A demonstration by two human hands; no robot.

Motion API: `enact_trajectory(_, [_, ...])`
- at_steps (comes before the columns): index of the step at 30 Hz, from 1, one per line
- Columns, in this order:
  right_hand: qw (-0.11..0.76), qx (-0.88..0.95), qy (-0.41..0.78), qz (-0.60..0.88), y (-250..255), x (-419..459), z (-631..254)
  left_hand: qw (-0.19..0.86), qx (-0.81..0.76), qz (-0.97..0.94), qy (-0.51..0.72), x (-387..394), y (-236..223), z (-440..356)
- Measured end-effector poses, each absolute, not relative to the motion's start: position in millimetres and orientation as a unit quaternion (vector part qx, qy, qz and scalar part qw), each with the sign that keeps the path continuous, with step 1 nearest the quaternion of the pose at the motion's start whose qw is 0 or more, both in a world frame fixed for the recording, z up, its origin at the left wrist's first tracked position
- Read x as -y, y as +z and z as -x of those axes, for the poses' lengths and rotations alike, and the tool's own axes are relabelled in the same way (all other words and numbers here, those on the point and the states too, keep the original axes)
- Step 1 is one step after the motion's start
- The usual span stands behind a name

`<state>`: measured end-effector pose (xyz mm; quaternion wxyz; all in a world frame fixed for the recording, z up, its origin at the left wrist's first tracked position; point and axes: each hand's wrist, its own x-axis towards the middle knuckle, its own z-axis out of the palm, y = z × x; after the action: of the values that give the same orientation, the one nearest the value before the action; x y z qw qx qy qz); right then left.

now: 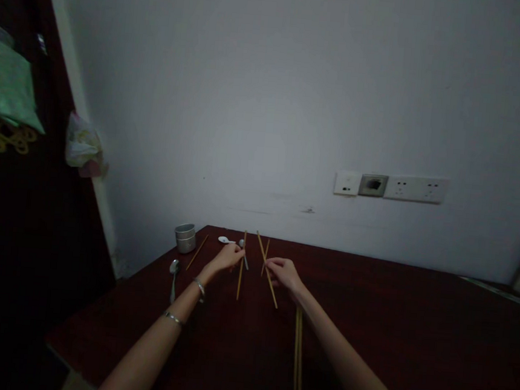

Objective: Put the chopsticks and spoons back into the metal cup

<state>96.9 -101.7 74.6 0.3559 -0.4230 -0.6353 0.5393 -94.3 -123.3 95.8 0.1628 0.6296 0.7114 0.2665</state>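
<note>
Between the fingertips of my left hand (229, 257) is a wooden chopstick (239, 281), pinched near its middle and pointing away from me. My right hand (283, 272) pinches another chopstick (272, 290), which slants from upper left to lower right. Behind that one, a further chopstick (267, 248) lies on the table, partly hidden. A few more chopsticks (298, 356) lie beside my right forearm. Past my left hand are a white spoon (224, 240) and a spoon with a pale handle (246, 263), partly covered by the hand and chopstick.
A metal cup (186, 239) stands at the dark red table's (390, 315) left edge. Near it lie a single chopstick (197, 252) and a metal spoon (173, 278). The wall (267, 110) behind carries sockets (415, 188). A plastic bag (83, 143) hangs by the dark door at left.
</note>
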Motion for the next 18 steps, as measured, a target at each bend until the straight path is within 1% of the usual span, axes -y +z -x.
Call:
enact_trajectory(2, [0.388, 0.588, 0.578, 0.412, 78.1, 101.4, -116.7, 0.202, -0.645, -0.663, 0.321, 116.4, 99.1, 72.7])
enact_trajectory(5, [0.42, 0.545, 0.61, 0.392, 83.1, 103.4, -142.9, 0.224, -0.577, -0.688, 0.378, 108.4, 102.0, 36.0])
enact_trajectory(10, [0.461, 0.519, 0.602, 0.393, 89.8, 108.2, -172.0, 0.257, -0.52, -0.7, 0.416, 98.4, 101.8, -21.8])
enact_trajectory(14, [0.468, 0.512, 0.603, 0.394, 89.5, 111.4, -184.3, 0.21, -0.524, -0.692, 0.451, 93.5, 99.5, -54.4])
enact_trajectory(18, [0.479, 0.491, 0.619, 0.384, 86.2, 111.5, -191.3, 0.163, -0.531, -0.678, 0.482, 91.6, 94.9, -69.7])
